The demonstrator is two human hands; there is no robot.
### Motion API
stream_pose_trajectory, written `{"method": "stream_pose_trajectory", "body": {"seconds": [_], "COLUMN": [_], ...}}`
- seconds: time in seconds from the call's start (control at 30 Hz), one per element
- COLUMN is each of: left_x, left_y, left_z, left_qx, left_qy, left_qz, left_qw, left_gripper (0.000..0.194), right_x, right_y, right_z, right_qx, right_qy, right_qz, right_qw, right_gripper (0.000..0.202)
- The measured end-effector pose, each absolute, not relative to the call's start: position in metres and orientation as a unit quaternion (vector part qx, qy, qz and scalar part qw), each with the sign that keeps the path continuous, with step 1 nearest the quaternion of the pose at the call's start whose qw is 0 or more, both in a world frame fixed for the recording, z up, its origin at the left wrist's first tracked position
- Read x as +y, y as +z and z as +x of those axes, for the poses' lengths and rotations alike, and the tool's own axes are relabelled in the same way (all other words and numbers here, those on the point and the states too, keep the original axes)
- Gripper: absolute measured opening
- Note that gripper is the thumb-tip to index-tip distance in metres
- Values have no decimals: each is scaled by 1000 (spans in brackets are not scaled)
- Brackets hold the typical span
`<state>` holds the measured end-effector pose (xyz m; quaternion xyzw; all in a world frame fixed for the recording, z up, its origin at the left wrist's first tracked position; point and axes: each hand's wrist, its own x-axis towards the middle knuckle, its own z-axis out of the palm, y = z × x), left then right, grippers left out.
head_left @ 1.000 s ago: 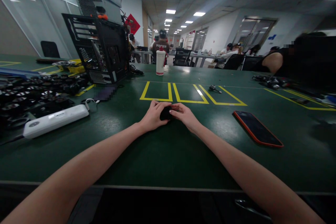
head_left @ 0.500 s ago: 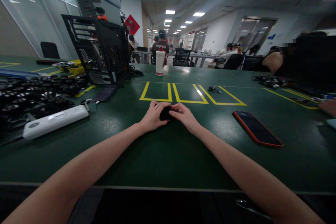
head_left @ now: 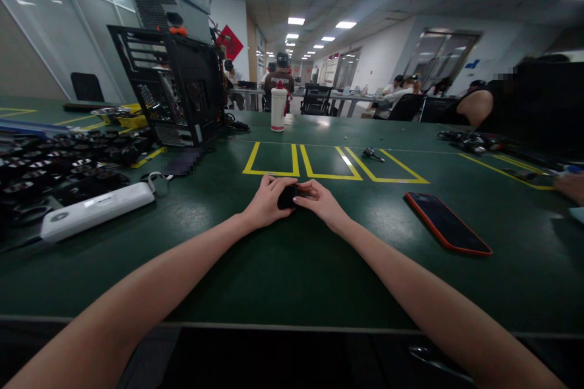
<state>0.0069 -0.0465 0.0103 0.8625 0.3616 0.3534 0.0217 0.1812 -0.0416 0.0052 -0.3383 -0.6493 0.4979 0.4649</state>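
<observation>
A small black object (head_left: 286,197) sits between my two hands, low over the green table (head_left: 292,273); its kind is hard to make out. My left hand (head_left: 267,202) wraps round its left side, fingers over the top and thumb below. From the right, the bent fingers and thumb of my right hand (head_left: 322,202) pinch at its right edge. Part of the object is hidden by the fingers. Just beyond my hands are yellow tape outlines (head_left: 274,172), and a small dark metallic part (head_left: 373,155) lies in the right one.
A phone in an orange case (head_left: 447,223) lies to the right. On the left are a white power strip (head_left: 98,209), a heap of black parts (head_left: 59,161) and an open computer case (head_left: 182,85). A white cup (head_left: 278,109) stands behind. Another person's hand (head_left: 570,187) shows far right.
My right thumb and fingers have shifted very slightly at the black object's right edge. My left hand keeps its hold, and the rest looks the same.
</observation>
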Motion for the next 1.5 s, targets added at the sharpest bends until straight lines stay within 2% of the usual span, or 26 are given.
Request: {"method": "stream_pose_trajectory", "body": {"seconds": [0.2, 0.43, 0.73, 0.97, 1.17, 1.5], "left_x": [-46, -47, -46, -46, -45, -46], "left_y": [10, 10, 10, 10, 8, 10], "left_z": [7, 7, 7, 7, 7, 8], "left_qx": [358, 361, 359, 355, 365, 362], "left_qy": [358, 355, 359, 359, 357, 362], "left_qz": [862, 862, 861, 863, 860, 858], "left_qw": [19, 15, 16, 15, 17, 15], "left_gripper": [62, 60, 60, 60, 61, 59], "right_x": [-39, -32, -40, -39, -35, -43], "right_y": [2, 0, 3, 2, 0, 5], "right_z": [180, 180, 183, 179, 178, 180], "right_qx": [-644, -617, -647, -643, -639, -652], "right_qy": [475, 523, 517, 478, 486, 501], "right_qz": [-376, -388, -333, -368, -386, -341], "right_qw": [468, 442, 450, 472, 454, 456], "right_gripper": [25, 37, 33, 23, 36, 31]}}
